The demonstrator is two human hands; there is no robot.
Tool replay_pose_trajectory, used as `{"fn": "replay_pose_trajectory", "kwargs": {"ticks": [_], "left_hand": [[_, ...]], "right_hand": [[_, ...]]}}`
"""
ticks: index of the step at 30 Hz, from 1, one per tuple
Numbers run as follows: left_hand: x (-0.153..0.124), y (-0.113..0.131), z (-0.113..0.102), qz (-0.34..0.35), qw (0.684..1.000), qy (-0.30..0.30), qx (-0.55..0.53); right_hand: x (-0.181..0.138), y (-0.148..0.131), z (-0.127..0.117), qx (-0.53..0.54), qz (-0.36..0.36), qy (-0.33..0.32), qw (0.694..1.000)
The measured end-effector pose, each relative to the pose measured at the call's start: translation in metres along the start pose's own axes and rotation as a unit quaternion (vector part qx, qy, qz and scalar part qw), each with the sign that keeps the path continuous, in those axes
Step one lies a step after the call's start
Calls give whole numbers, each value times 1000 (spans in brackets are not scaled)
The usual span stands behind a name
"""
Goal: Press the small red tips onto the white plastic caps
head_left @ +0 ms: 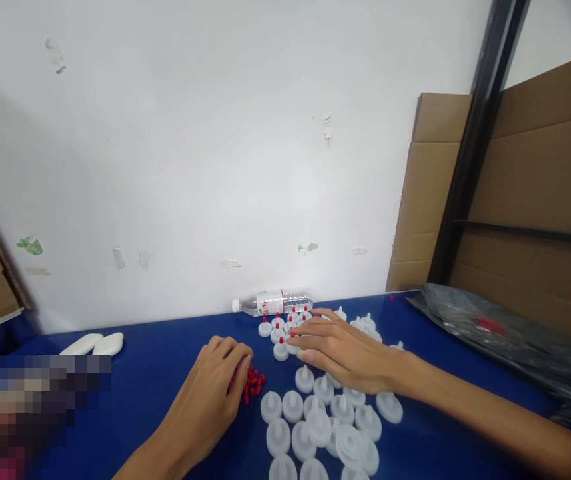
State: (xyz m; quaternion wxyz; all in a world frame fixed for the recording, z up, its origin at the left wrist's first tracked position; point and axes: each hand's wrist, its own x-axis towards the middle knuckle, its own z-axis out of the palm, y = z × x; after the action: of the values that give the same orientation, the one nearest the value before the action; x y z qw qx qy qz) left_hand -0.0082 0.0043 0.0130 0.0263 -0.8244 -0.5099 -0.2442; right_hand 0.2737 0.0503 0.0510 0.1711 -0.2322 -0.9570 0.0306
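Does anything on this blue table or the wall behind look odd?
Yes: the plastic bottle lies on its side by the wall rather than standing, a small red speck sits far from the loose red caps by the left hand, and torn-looking scraps dot the wall.

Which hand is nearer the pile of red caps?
Left. The left hand partly covers the pile of red caps; the right hand is to its right, among white pieces.

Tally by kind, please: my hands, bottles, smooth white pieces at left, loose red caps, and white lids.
Left hand: 1
Right hand: 1
Bottle: 1
Smooth white pieces: 2
Total counted: 5
Red caps and white lids overlap or sit partly hidden, so I can't count those exactly.
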Motion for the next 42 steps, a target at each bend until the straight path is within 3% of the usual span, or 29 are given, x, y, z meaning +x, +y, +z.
{"fn": "replay_pose_trajectory", "kwargs": {"ticks": [3,8,14,18,24,30,34,39,42], "left_hand": [[-3,6,0,24,999,28,-4],[-9,30,-3,90,995,40,-9],[-12,47,-7,158,987,28,27],[-12,48,-9,163,986,-3,42],[-11,52,-14,147,987,-43,-42],[-14,45,2,94,978,16,-186],[-18,41,11,49,972,10,-230],[-13,44,-5,4,962,7,-275],[-8,38,-13,-18,966,34,-256]], "right_hand": [[-1,-9,-1,-9,-3,39,999],[-2,-27,8,-58,-101,113,987],[-1,-43,9,-124,-186,102,969],[0,-44,11,-146,-207,136,958],[0,-43,9,-159,-215,79,960],[2,-48,8,-186,-221,158,944],[2,-51,8,-216,-234,191,929],[0,-42,0,-222,-253,232,912],[0,-28,-4,-175,-199,218,939]]}}
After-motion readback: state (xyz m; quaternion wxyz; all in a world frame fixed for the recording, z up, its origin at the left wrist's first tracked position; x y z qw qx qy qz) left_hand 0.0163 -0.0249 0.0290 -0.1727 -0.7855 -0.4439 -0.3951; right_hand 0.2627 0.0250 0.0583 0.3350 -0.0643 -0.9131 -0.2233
